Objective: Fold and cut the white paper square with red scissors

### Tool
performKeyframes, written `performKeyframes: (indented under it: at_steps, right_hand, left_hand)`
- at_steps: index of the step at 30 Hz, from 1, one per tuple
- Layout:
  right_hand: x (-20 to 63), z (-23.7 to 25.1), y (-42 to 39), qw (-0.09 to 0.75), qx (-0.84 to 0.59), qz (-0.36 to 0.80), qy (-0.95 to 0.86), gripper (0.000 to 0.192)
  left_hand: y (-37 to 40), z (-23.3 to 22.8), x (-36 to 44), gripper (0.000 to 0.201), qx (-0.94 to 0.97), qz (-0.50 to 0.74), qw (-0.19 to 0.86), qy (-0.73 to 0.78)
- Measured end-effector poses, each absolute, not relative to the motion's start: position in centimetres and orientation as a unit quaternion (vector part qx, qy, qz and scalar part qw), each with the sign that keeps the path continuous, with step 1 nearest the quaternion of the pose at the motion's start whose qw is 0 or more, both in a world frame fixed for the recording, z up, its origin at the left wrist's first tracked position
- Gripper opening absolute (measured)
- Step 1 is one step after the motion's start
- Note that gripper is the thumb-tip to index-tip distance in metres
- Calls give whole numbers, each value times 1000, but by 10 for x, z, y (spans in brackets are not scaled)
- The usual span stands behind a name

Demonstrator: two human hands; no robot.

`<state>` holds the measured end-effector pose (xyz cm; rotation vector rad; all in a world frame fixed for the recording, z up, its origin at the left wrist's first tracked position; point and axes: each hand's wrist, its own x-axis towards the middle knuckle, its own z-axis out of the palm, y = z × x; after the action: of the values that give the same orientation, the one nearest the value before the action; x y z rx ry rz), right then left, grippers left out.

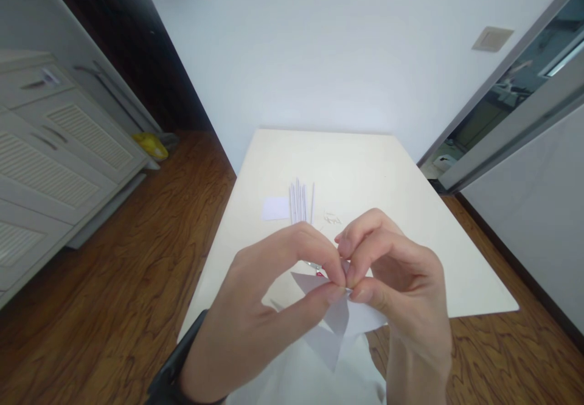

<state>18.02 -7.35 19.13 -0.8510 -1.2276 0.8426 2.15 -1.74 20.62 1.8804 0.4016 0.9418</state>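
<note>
Both my hands are raised over the near edge of a cream table (410, 198). My left hand (255, 320) and my right hand (401, 283) pinch the same small piece of white paper (335, 326) between thumb and fingertips, the fingertips meeting at its top. The paper hangs down in folded, pointed flaps. A dark band sits on my left wrist. Something small and red shows just behind my left thumb, mostly hidden.
On the table lie a bundle of thin white paper sticks (300, 201), a small white paper square (276, 208) to their left and a small clear item (332, 218) to their right. White cabinets (50, 149) stand at left on the wooden floor, a sliding door (515, 119) at right.
</note>
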Motion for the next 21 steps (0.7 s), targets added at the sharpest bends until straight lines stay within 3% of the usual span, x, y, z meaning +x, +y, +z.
performKeyframes:
  at_steps: [12,21]
  right_hand:
    - [179,193,-76,650,-406,326,-554,15]
    - [178,197,-82,614,-463,283,-574,9]
  left_hand:
    - [-17,204,23,20,779,403,443,184]
    - [-16,202,23,15,768,410,453,194]
